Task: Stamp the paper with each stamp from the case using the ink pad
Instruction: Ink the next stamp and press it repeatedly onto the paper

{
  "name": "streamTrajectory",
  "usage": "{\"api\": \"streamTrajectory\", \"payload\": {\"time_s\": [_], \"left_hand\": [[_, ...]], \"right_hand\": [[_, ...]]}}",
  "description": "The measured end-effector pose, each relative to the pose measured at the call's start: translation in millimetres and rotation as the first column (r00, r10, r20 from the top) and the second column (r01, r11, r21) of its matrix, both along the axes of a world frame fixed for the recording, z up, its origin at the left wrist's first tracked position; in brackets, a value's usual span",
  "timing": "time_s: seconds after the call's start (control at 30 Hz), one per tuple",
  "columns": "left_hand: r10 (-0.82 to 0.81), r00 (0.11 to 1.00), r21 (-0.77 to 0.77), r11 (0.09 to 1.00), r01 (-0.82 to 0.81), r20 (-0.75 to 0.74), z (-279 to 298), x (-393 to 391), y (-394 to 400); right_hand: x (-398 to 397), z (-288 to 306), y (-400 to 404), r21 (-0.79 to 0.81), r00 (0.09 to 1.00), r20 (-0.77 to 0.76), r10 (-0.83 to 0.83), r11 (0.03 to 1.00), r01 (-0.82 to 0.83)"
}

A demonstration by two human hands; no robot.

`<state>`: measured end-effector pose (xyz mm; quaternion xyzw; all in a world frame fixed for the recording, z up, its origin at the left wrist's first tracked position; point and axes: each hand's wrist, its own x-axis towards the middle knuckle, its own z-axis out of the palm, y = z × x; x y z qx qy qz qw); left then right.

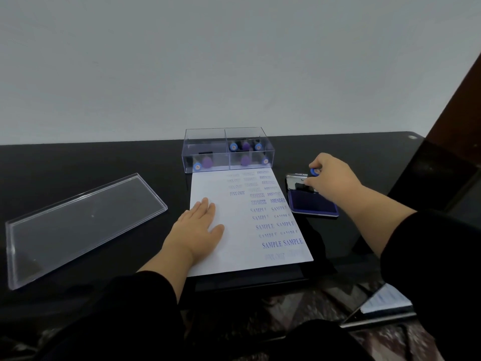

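A blue-handled stamp (313, 175) is held over the far end of the open ink pad (312, 200), to the right of the paper (234, 246).

The right hand (331, 179) pinches the stamp in curled fingers, above the pad's raised metal lid (295, 181); whether the stamp touches anything there is unclear. The pad's purple ink surface lies just right of the white sheet, whose right half carries rows of blue prints reading FAX OUT, EXPRESS, AMENDED and SAMPLE. The left hand (199, 225) lies flat, fingers straight, on the sheet's blank left part. Touching the paper's far edge stands the clear compartmented case (226, 151), with blue and purple stamp handles inside. The case's clear lid (78, 225) lies far left on the black table (78, 157).
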<state>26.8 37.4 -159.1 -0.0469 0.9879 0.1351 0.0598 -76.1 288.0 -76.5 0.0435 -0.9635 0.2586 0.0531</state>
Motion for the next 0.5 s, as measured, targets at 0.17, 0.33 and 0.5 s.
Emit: {"api": "streamTrajectory", "payload": {"time_s": [0.17,0.33,0.5], "left_hand": [[0.008,1.000,0.005,1.000,-0.008,0.005,-1.4,-1.9,-1.3],[0.005,1.000,0.000,1.000,-0.005,0.007,-0.7,-1.8,-1.2],[0.008,1.000,-0.006,1.000,-0.007,0.016,-1.6,-2.7,-1.9]], "right_hand": [[4.0,-8.8,-6.0,0.031,0.999,-0.014,-0.041,0.999,0.041],[11.3,-32.4,-11.4,0.086,0.997,-0.016,-0.075,0.993,0.077],[10.5,-38.9,-10.6,0.111,0.996,-0.039,-0.074,0.991,0.078]]}}
